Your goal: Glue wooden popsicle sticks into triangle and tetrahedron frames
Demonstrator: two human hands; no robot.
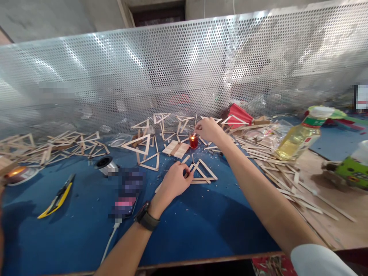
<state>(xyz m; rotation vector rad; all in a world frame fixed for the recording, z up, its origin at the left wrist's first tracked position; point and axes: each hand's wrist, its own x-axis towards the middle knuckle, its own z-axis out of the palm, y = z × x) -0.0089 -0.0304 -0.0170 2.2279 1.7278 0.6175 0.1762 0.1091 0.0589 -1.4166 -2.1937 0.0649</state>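
The left hand (174, 181) is curled, its fingertips pinched on the near corner of a flat stick triangle (202, 171) lying on the blue mat (201, 226). A dark watch (147, 217) sits on that wrist. The right hand (209, 130) reaches farther out, fingers closed around something thin held at the flame of a small red candle (193, 141); what it grips is too small and too hidden by the fingers to make out, though it looks like a stick. The candle stands just beyond the triangle, beside a flat panel of sticks (176, 148).

Around them stand and lie more stick triangles, one upright at (137, 144), and a heap of frames (57, 145) runs off to the left. Loose sticks (287, 176) are strewn to the right, partly on bare wood. An oil bottle (301, 137) leans there; a green-labelled bottle (353, 166) is cut off by the right edge. Near left lie a yellow knife (57, 197), a wire spool (104, 164) and a blurred-out phone (126, 191) with a white cable. A perforated metal screen (184, 69) backs the bench; what lies behind it is indistinct.
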